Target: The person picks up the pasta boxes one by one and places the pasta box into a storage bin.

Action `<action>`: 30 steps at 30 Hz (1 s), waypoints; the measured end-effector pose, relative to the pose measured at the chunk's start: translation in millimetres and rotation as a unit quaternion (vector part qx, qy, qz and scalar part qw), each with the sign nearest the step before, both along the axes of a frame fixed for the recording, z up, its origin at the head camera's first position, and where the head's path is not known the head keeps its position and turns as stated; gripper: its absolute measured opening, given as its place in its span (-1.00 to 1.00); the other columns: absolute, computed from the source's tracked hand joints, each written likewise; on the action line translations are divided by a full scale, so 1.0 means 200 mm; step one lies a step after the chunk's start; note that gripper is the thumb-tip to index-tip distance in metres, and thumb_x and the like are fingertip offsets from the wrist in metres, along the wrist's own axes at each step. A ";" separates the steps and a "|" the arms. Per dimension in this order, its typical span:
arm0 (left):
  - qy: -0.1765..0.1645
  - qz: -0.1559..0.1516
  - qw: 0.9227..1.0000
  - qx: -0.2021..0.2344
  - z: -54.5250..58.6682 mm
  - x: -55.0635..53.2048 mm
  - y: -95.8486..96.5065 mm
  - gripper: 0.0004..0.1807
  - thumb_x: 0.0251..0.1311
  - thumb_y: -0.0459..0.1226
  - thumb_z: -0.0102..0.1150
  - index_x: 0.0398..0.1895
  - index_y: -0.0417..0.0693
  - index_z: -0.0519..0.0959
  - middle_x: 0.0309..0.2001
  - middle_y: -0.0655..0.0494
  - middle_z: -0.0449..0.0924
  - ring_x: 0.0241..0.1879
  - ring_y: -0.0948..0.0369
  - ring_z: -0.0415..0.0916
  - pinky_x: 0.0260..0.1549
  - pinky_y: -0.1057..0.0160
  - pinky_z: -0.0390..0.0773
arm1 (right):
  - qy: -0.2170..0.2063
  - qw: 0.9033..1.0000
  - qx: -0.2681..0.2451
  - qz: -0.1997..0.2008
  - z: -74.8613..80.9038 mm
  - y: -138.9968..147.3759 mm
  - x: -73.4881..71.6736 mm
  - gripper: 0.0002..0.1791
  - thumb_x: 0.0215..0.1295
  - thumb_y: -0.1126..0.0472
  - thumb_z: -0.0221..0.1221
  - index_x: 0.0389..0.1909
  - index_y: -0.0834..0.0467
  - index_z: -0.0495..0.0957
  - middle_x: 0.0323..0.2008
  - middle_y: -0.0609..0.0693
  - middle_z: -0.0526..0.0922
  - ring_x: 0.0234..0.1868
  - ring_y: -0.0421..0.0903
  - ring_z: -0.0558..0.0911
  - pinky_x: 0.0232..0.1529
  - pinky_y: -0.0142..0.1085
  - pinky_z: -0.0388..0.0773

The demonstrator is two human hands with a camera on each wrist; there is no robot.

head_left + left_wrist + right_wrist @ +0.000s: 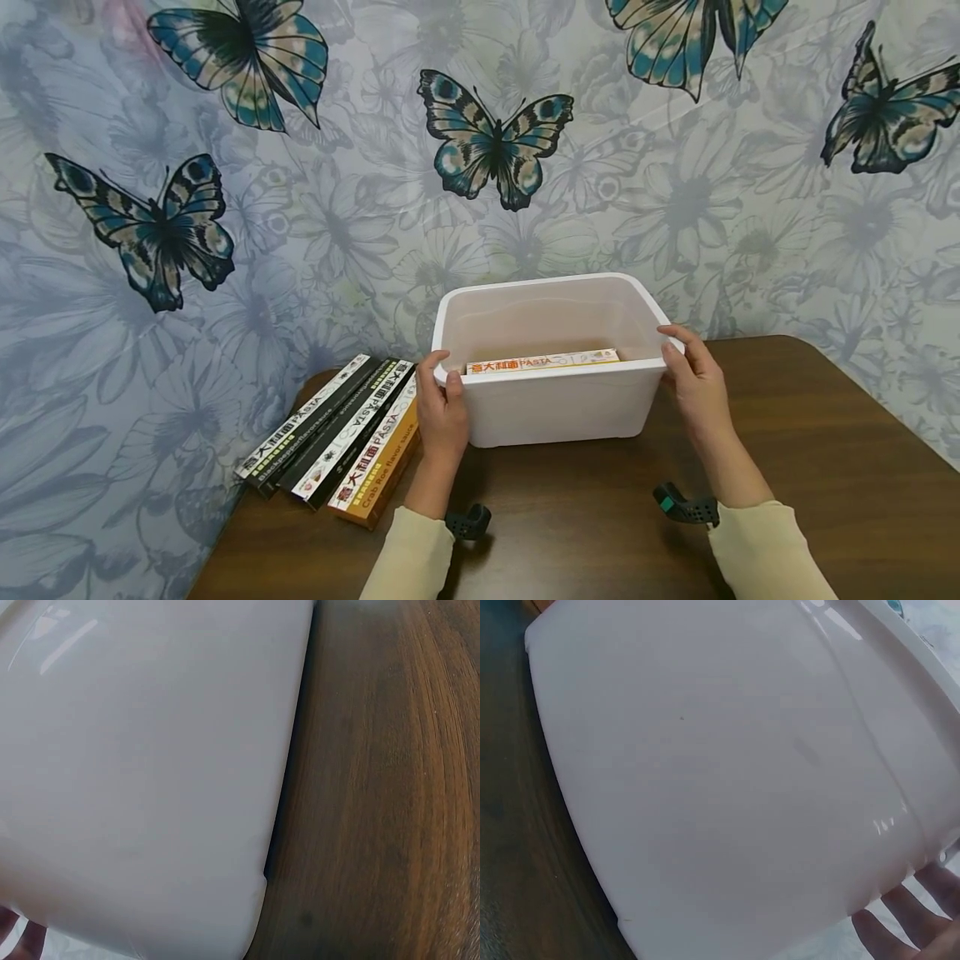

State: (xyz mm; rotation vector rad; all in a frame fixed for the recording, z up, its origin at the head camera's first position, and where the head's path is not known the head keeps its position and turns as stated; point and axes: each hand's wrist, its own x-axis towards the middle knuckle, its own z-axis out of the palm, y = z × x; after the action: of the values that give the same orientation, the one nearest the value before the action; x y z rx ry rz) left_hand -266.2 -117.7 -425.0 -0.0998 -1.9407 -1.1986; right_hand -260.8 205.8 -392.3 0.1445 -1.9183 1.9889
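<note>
A white plastic bin (555,408) stands on the wooden table, and one pasta box (543,362) shows inside it behind the front wall. At the bin's left end, my left hand (442,412) grips the rim, thumb toward the front. The right hand (697,379) holds the rim at the opposite end. Close up, the left wrist view is filled by the bin's wall (150,765), with a bit of fingers at the lower left corner. In the right wrist view, fingertips (907,915) touch the bin's side (705,772).
Left of the bin, two black pasta boxes (303,421) (352,429) and an orange-sided one (378,458) lie side by side on the brown table (585,525). A butterfly-patterned cloth (337,208) hangs behind the table.
</note>
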 end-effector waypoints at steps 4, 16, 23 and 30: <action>-0.011 -0.005 1.000 0.002 0.01 0.00 -0.01 -0.57 0.39 0.00 -0.13 0.23 0.07 0.37 0.14 -0.17 0.50 0.00 -0.08 0.55 -0.12 -0.17 0.54 | -0.011 0.999 0.021 -0.023 0.01 -0.02 0.00 -0.57 0.53 0.04 0.02 0.31 0.10 0.42 0.26 -0.02 0.43 0.11 -0.15 0.46 -0.09 -0.59 0.51; -0.029 -0.034 0.999 -0.005 0.01 0.02 -0.03 -0.59 0.43 -0.05 -0.08 0.26 0.07 0.35 0.17 -0.17 0.47 0.02 -0.09 0.54 -0.07 -0.17 0.53 | -0.023 0.999 0.045 0.001 -0.01 -0.02 0.00 -0.54 0.55 0.08 -0.03 0.40 0.05 0.27 0.32 0.10 0.30 0.09 -0.19 0.41 -0.12 -0.58 0.48; -0.114 -0.120 0.986 0.015 0.03 0.08 -0.10 -0.44 0.47 -0.02 -0.06 0.48 0.28 0.15 0.32 -0.02 0.40 0.20 0.02 0.50 0.07 -0.12 0.51 | -0.015 0.999 0.049 -0.002 -0.02 -0.03 0.00 -0.53 0.57 0.08 -0.07 0.41 0.07 0.25 0.34 0.09 0.28 0.09 -0.17 0.41 -0.13 -0.59 0.46; -0.158 -0.160 0.974 -0.008 0.04 0.17 -0.16 -0.21 0.42 -0.05 0.06 0.59 0.37 -0.10 0.41 0.04 0.26 0.32 -0.03 0.43 0.21 -0.15 0.47 | -0.004 0.999 0.044 0.005 -0.03 -0.02 0.00 -0.53 0.57 0.09 -0.08 0.42 0.06 0.24 0.36 0.08 0.26 0.12 -0.17 0.39 -0.10 -0.59 0.45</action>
State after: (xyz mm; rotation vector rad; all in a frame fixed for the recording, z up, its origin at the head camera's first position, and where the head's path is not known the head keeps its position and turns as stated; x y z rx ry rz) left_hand -232.0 -149.5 -417.7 -0.2509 -2.2748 -1.4802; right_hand -261.6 201.5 -397.3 0.1693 -2.0133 1.9150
